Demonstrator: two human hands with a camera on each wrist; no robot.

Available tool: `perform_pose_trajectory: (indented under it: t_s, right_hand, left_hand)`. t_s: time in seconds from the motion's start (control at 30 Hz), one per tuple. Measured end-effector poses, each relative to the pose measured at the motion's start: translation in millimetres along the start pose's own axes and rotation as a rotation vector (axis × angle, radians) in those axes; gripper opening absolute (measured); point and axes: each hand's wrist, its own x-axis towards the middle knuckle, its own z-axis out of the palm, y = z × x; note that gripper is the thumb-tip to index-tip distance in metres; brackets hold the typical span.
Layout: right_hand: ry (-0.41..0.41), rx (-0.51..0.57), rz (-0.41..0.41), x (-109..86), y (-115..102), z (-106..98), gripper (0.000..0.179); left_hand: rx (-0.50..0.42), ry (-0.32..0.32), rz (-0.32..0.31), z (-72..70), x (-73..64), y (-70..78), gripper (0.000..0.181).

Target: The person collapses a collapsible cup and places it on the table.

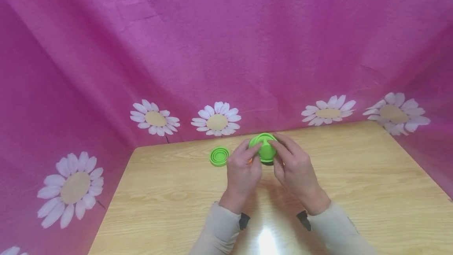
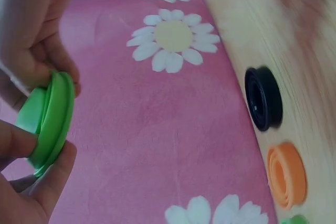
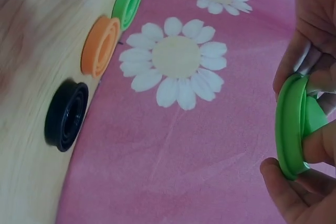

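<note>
Both hands hold a green collapsible silicone cup (image 1: 267, 152) above the table's far part. My left hand (image 1: 244, 170) pinches its left side, and my right hand (image 1: 298, 170) pinches the right side. The thumbs press on its near face in the head view. From the side, the cup (image 2: 62, 114) shows a wide rim with a smaller part bulging out of it, towards the hands. In the right wrist view the cup (image 3: 292, 124) is tilted on edge, with fingertips on its rim.
A flattened green ringed cup (image 1: 219, 156), an orange one (image 3: 100, 46) and a black one (image 3: 66, 115) stand in a row on the wooden table (image 1: 170, 192), near its far edge. The hands mostly hide the orange and black ones in the head view. A pink flowered cloth (image 1: 269, 50) hangs behind.
</note>
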Motion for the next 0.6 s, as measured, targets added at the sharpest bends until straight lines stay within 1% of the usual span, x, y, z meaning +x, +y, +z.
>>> perform_pose_trajectory:
  t_s: [0.07, 0.13, 0.27, 0.37, 0.4, 0.43, 0.47, 0.5, 0.53, 0.57, 0.6]
  right_hand:
    - [-0.007, -0.051, -0.029, -0.4, 0, 0, 0.03]
    - [-0.013, -0.1, -0.059, -0.4, 0, 0, 0.03]
    - [-0.005, -0.17, -0.104, 1.1, -2, 0, 0.031]
    - [0.013, -0.192, -0.107, 3.3, -5, 0, 0.031]
    - [0.01, -0.197, -0.101, 4.2, -6, -1, 0.03]
    - [0.003, -0.194, -0.09, 5.2, -7, -2, 0.03]
    - [-0.006, -0.175, -0.071, 6.2, -7, -3, 0.029]
    - [-0.011, -0.139, -0.04, 7.3, -8, -5, 0.029]
    - [-0.014, -0.091, 0.006, 8.6, -8, -7, 0.028]
    - [-0.024, -0.027, 0.061, 10.0, -9, -10, 0.027]
    - [-0.035, 0.061, 0.132, 11.4, -9, -13, 0.026]
  left_hand:
    - [0.061, 0.004, 0.052, 0.6, -0.7, 0.8, 0.032]
    - [0.097, 0.009, 0.084, 0.8, -1.3, 2.1, 0.034]
    - [0.12, 0.035, 0.118, 0.8, -0.9, 4.2, 0.035]
    - [0.128, 0.058, 0.141, 1.3, 0.2, 4.5, 0.034]
    - [0.125, 0.06, 0.136, 1.4, 0.4, 4.6, 0.034]
    - [0.113, 0.061, 0.118, 1.4, 0.8, 4.8, 0.033]
    - [0.09, 0.057, 0.084, 1.0, 0.8, 5.0, 0.032]
    - [0.052, 0.047, 0.031, 0.2, 1.0, 5.3, 0.031]
    - [-0.017, 0.031, -0.049, -1.0, 1.5, 5.9, 0.03]
    - [-0.094, 0.016, -0.15, -2.9, 2.4, 6.6, 0.029]
    - [-0.179, 0.006, -0.262, -5.2, 3.3, 6.8, 0.028]
